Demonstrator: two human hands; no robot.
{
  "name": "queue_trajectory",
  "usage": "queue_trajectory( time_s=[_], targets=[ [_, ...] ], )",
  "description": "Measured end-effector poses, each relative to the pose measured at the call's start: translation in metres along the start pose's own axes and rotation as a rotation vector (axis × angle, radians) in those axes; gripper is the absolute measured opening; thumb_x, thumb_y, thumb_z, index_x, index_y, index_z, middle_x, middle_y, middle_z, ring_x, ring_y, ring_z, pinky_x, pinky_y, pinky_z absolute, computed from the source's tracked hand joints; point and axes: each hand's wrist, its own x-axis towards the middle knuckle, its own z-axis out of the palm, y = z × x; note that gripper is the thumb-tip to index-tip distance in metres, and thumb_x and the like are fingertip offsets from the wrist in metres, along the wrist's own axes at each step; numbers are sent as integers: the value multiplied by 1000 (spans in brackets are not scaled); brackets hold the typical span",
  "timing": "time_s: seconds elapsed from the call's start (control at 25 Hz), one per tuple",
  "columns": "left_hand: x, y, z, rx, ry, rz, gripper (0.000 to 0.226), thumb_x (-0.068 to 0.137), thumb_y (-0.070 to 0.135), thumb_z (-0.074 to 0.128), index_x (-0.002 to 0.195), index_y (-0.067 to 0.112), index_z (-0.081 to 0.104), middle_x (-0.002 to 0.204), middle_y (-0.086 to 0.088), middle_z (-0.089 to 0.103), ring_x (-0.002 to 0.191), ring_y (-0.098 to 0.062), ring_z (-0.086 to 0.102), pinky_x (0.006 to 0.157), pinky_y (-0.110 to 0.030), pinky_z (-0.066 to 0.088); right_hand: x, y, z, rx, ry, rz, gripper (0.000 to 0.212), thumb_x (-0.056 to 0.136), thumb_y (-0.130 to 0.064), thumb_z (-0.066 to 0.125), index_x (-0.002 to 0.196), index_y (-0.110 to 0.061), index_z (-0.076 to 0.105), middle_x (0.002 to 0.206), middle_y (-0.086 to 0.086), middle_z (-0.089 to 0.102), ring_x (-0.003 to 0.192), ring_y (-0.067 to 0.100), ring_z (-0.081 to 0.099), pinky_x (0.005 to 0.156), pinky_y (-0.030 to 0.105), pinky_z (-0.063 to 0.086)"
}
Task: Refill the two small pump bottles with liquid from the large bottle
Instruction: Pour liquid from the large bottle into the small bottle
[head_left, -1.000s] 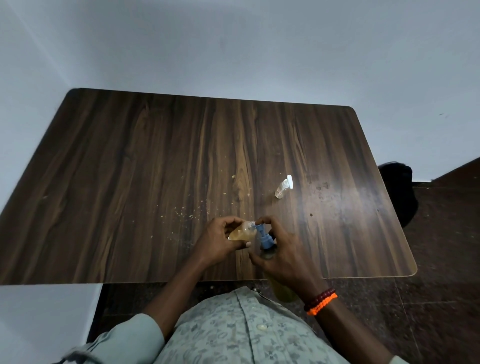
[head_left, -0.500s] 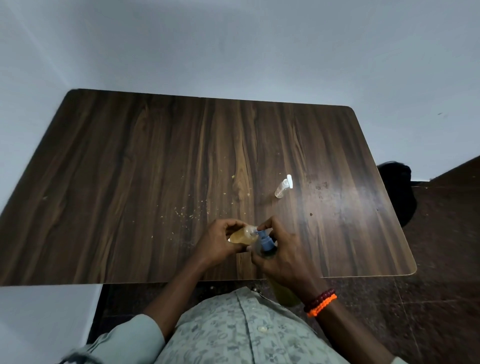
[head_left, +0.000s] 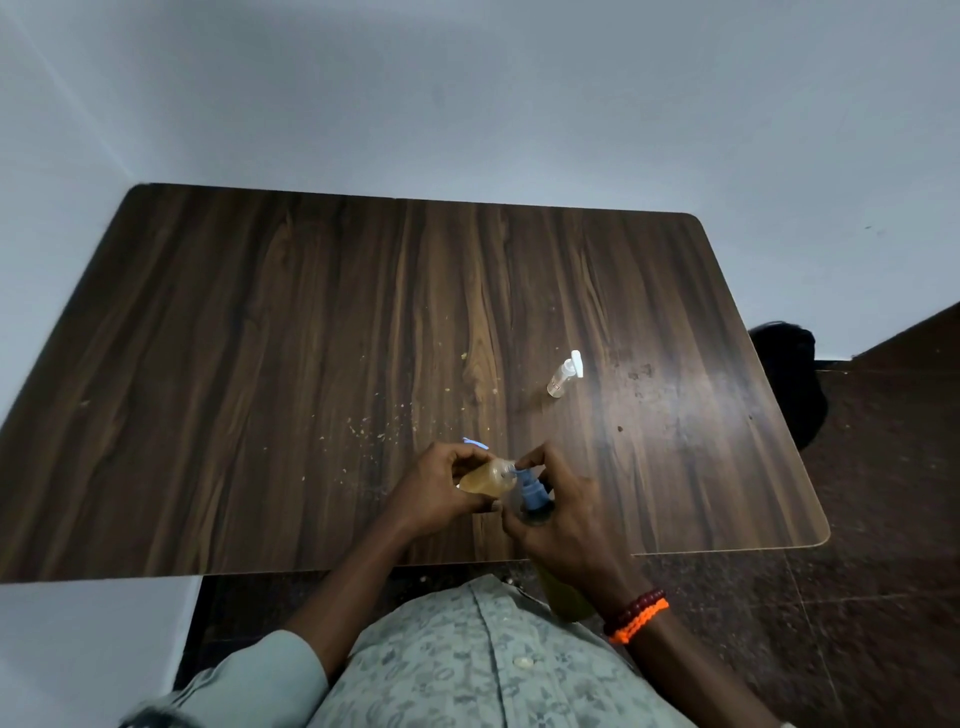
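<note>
Dark wood-grain rectangular table (head_left: 311, 338) shoved into corner, plain pale grey walls (head_left: 467, 93), dark brown tiled floor (head_left: 883, 597), glare patch on tabletop.

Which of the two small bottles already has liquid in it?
The small clear bottle with amber liquid, tipped in the left hand. The other small clear bottle with a white pump stands apart on the wooden table, apparently empty.

Near desk (head_left: 260, 364) front edge: left hand (head_left: 434, 491) gripping small amber-filled bottle (head_left: 485, 478), tilted, mouth against blue pump nozzle (head_left: 530, 488) of large bottle (head_left: 566, 597) held in right hand (head_left: 566, 525). Second small pump bottle (head_left: 563, 375), clear, standing apart further back. Crumbs (head_left: 374, 428) scattered mid-desk.
</note>
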Motion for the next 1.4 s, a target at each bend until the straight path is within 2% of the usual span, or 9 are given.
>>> queue_trajectory(
  time_s=[0.08,0.2,0.48,0.64,0.72,0.96,1.16,1.32,1.4],
  targets=[
    [0,0,-1,-15,-13,1,51,72,2,92,119,10,76,117,-3,80,102,-2,75,89,-24,62,1,-1,0,19,-13,6,39,85,-32,79,109,-32,47,76,-5,68,58,14,66,49,40,57],
    [4,-1,-4,-22,-9,9,54,71,12,95,121,18,75,116,3,80,108,-9,75,98,-36,61,1,-8,-7,-2,-75,-27,48,90,-35,77,121,-40,42,78,-5,69,59,13,67,49,32,57],
    [8,-1,-9,24,-98,-16,51,72,11,94,119,17,75,115,3,79,109,-10,75,99,-43,62,2,-4,-1,-18,-49,15,44,87,-39,78,116,-36,46,82,0,71,63,15,70,51,42,59],
    [11,-1,-16,10,-116,-27,54,72,12,94,121,19,73,117,3,79,110,-10,75,100,-42,62,-1,1,-1,31,-154,58,82,76,-40,89,137,-42,34,115,-17,61,96,6,67,82,25,61],
    [11,-1,-22,-9,-118,-46,54,72,6,94,122,13,73,117,1,78,110,-12,75,100,-39,62,-3,10,-1,-8,-203,82,90,68,-45,93,139,-39,38,127,-17,54,112,6,60,97,27,54],
    [1,-16,-47,-75,-33,-72,46,69,0,95,106,21,76,108,4,81,106,-14,77,93,-28,62,9,13,-10,-122,-255,253,62,52,-52,84,106,-28,63,104,-10,65,92,9,65,72,21,50],
    [-13,-32,-72,-136,97,-110,50,67,4,96,111,19,77,113,1,81,110,-18,76,102,-37,60,78,-17,-3,-142,-289,43,62,68,-24,98,121,-20,65,101,-15,64,95,-10,63,82,6,47],
    [-28,-42,-79,-189,164,-156,51,68,1,95,115,10,75,114,-3,81,110,-20,76,101,-35,60,151,-48,27,-162,-317,-91,47,70,-12,92,113,-14,71,108,3,73,98,17,71,87,35,60],
    [-35,-43,-78,-203,175,-158,49,70,1,94,114,9,75,113,-2,81,108,-15,76,96,-27,60,179,-59,47,-185,-352,-144,44,70,-9,89,110,-15,73,108,2,73,99,18,70,86,36,58]
  ],
)
